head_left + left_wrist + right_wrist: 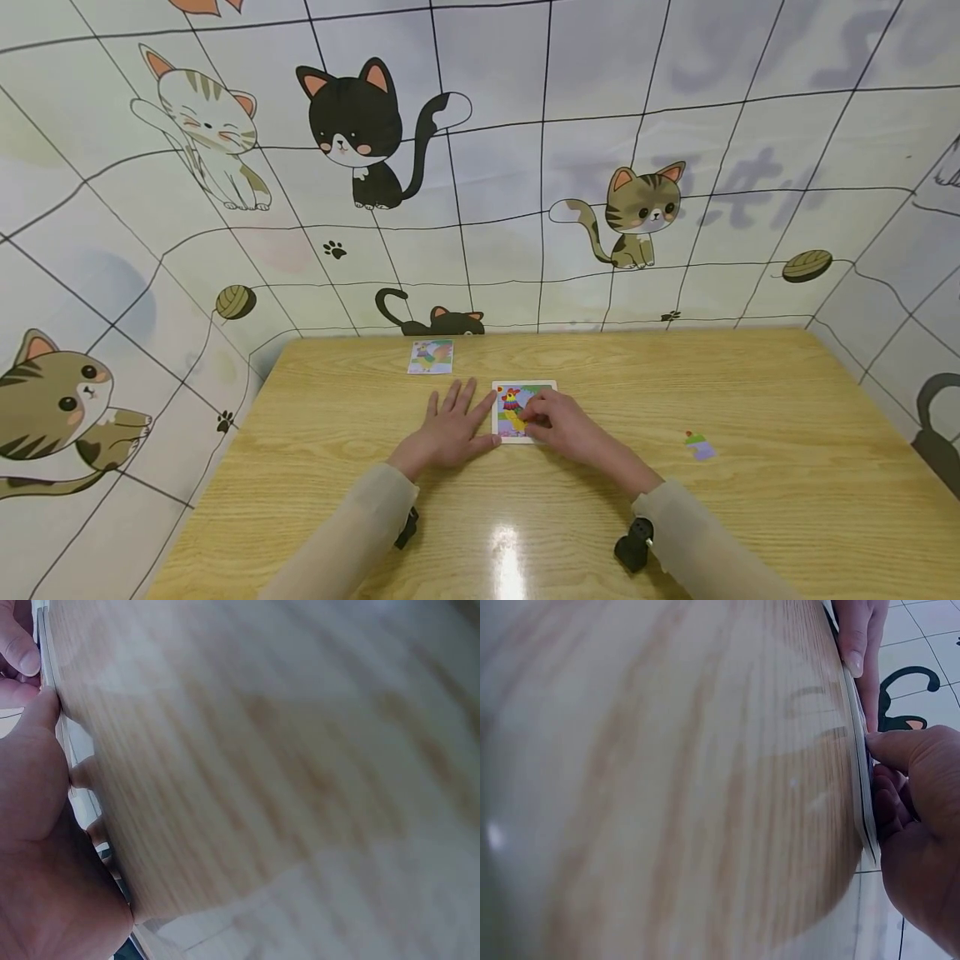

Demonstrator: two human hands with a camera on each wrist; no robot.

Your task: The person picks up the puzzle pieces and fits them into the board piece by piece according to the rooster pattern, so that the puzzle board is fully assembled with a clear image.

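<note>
A small white-framed jigsaw puzzle (513,423) with a colourful rooster lies flat on the wooden table. My left hand (452,427) rests on the table with fingers spread; its thumb and index finger touch the puzzle's left edge. Over the right part of the puzzle, my right hand (562,423) has curled fingers and seems to pinch a puzzle piece, mostly hidden by the fingers. In the right wrist view, the right thumb (900,748) comes down at the puzzle board (860,772). The left wrist view shows the left palm (37,802) low beside the board.
A square picture card (431,357) with a paler rooster lies at the back, left of the puzzle. Loose puzzle pieces (701,446), green and purple, lie to the right. The wooden table (750,375) meets a cat-patterned wall cloth (510,183) behind.
</note>
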